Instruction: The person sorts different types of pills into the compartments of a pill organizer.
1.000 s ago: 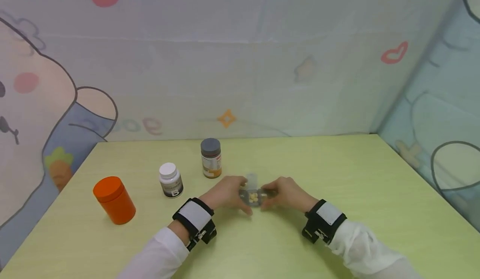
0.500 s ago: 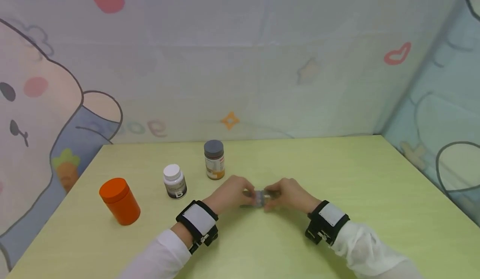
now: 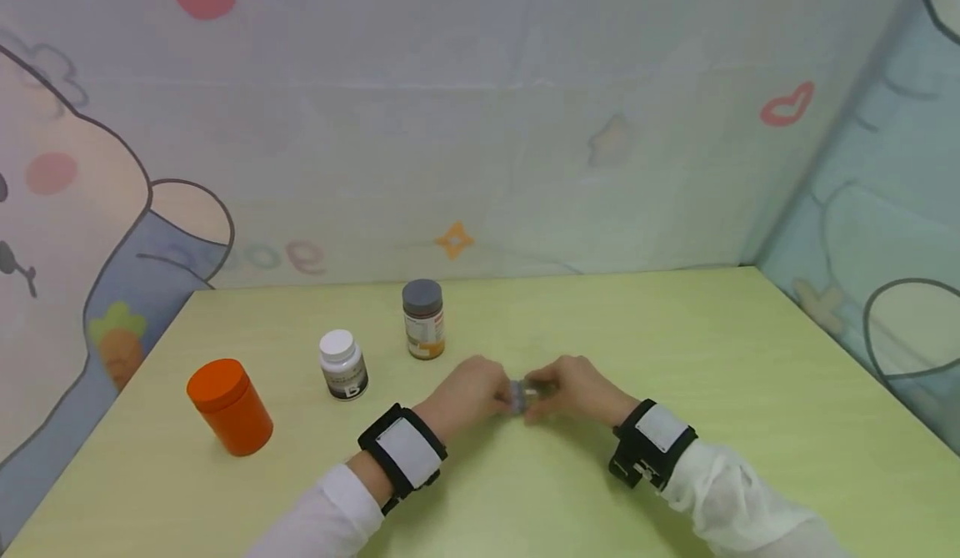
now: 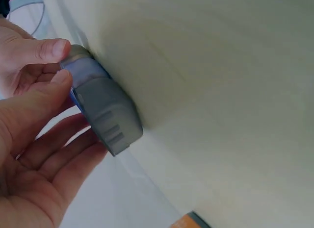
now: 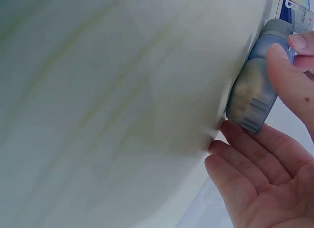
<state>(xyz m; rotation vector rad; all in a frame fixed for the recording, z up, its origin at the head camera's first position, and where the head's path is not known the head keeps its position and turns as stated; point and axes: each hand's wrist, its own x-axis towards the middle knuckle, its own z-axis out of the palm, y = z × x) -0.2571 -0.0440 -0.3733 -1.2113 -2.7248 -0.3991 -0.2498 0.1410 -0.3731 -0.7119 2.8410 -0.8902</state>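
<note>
A small pill box [image 3: 517,397] with translucent grey ends and a blue middle sits between both hands over the table. My left hand [image 3: 471,391] pinches its left part, thumb on the box and fingers beneath. From the other side my right hand [image 3: 576,387] pinches the right part. In the left wrist view the box's grey ribbed end [image 4: 113,117] looks closed. Pale yellowish pills [image 5: 248,88] show through the grey end in the right wrist view. Much of the box is hidden by fingers in the head view.
Left of the hands stand an orange jar [image 3: 230,408], a white pill bottle [image 3: 343,366] and a grey-capped bottle [image 3: 423,320] with an orange-bottomed label. The pale green table [image 3: 675,333] ends at a printed cloth backdrop [image 3: 525,166].
The clear lid that stood raised over the pill-filled middle compartment is now down. My left hand has shifted right and closed round the pill box; the right hand has stayed nearly in place.
</note>
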